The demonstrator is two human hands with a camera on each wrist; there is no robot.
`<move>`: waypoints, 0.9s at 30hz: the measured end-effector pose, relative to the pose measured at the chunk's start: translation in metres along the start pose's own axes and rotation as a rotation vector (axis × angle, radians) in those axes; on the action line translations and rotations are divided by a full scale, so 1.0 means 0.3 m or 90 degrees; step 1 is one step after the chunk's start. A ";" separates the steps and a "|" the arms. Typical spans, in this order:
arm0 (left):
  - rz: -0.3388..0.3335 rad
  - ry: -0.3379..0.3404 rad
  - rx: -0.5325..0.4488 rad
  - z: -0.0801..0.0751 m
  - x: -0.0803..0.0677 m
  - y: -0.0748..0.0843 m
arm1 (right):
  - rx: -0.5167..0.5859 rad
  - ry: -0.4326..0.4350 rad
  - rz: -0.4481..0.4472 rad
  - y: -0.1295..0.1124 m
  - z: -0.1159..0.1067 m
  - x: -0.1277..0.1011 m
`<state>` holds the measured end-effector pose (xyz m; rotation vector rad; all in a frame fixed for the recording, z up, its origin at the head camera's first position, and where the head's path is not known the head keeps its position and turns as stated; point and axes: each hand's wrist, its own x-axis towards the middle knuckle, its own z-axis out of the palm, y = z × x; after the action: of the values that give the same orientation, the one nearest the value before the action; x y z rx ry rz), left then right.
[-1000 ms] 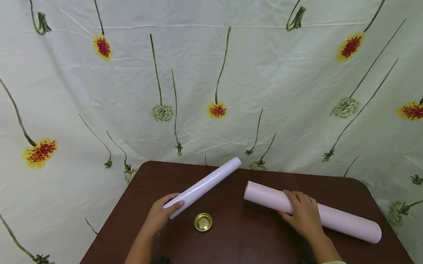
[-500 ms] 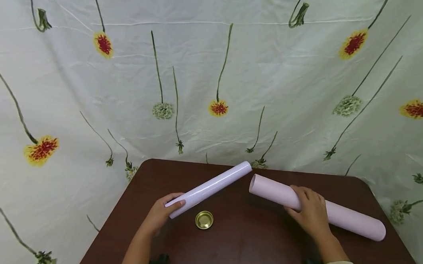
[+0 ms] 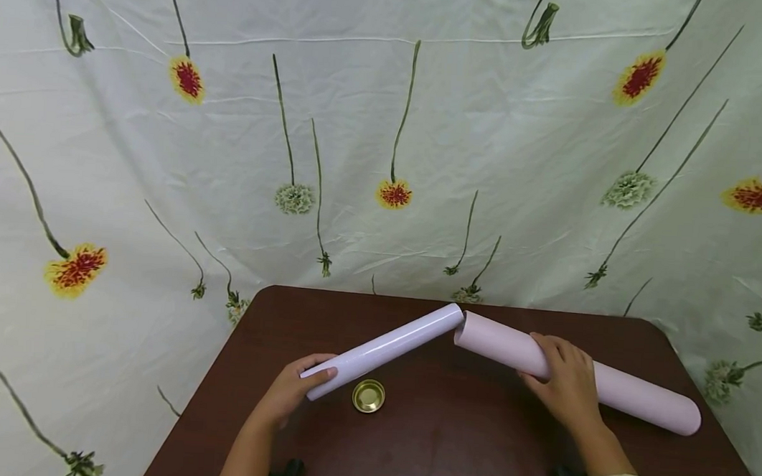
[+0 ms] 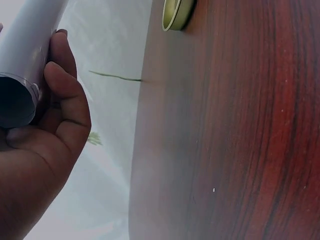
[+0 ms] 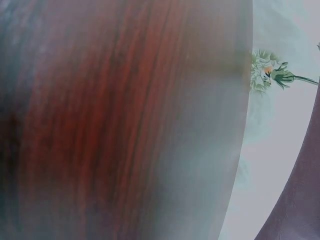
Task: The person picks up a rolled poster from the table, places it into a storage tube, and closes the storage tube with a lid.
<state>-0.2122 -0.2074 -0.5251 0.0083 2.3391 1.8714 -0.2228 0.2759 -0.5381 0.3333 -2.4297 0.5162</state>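
Observation:
My left hand [image 3: 287, 393] grips the near end of a glossy white paper roll [image 3: 381, 349], thumb on top. In the left wrist view the roll's hollow end [image 4: 15, 102] faces the camera, with the fingers [image 4: 70, 95] curled round its side. My right hand [image 3: 566, 384] holds a thicker pale pink roll [image 3: 644, 400] from above, around its middle. The white roll slants up to the right, and its far tip meets the left open end of the pink roll in the head view. My right hand is outside the right wrist view.
A small round brass dish [image 3: 368, 395] sits on the dark brown table [image 3: 448, 443], just below the white roll. Behind the table hangs a pale cloth [image 3: 360, 143] printed with flowers. A mauve surface [image 5: 295, 210] fills the right wrist view's lower right.
The white roll has swung to a flatter slant, its far tip moving right and slightly down to the pink roll's open end. The pink roll has shifted slightly right in view.

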 end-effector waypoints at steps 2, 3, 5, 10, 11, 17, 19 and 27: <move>-0.003 -0.002 -0.004 -0.001 -0.001 0.002 | 0.003 0.003 0.001 0.001 -0.002 -0.001; -0.003 -0.004 -0.004 -0.001 -0.002 0.002 | 0.005 0.004 0.002 0.002 -0.003 0.000; -0.003 -0.006 -0.010 -0.001 -0.003 0.001 | 0.005 0.006 0.005 0.003 -0.004 0.000; 0.002 -0.014 -0.024 -0.001 -0.004 -0.001 | 0.002 0.004 0.011 0.004 -0.005 -0.001; 0.003 -0.016 -0.023 -0.002 -0.004 -0.002 | 0.002 0.003 0.012 0.004 -0.005 0.000; 0.014 -0.052 -0.010 -0.009 -0.007 -0.001 | 0.002 0.001 0.013 0.000 -0.006 -0.003; 0.017 -0.067 -0.002 -0.011 -0.009 -0.004 | 0.002 0.000 0.011 0.000 -0.004 -0.005; 0.014 -0.090 -0.003 -0.016 -0.011 -0.003 | 0.004 -0.004 -0.002 -0.003 -0.004 -0.010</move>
<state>-0.2095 -0.2126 -0.5247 0.1607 2.2490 1.8213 -0.2194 0.2759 -0.5387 0.3426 -2.4335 0.5215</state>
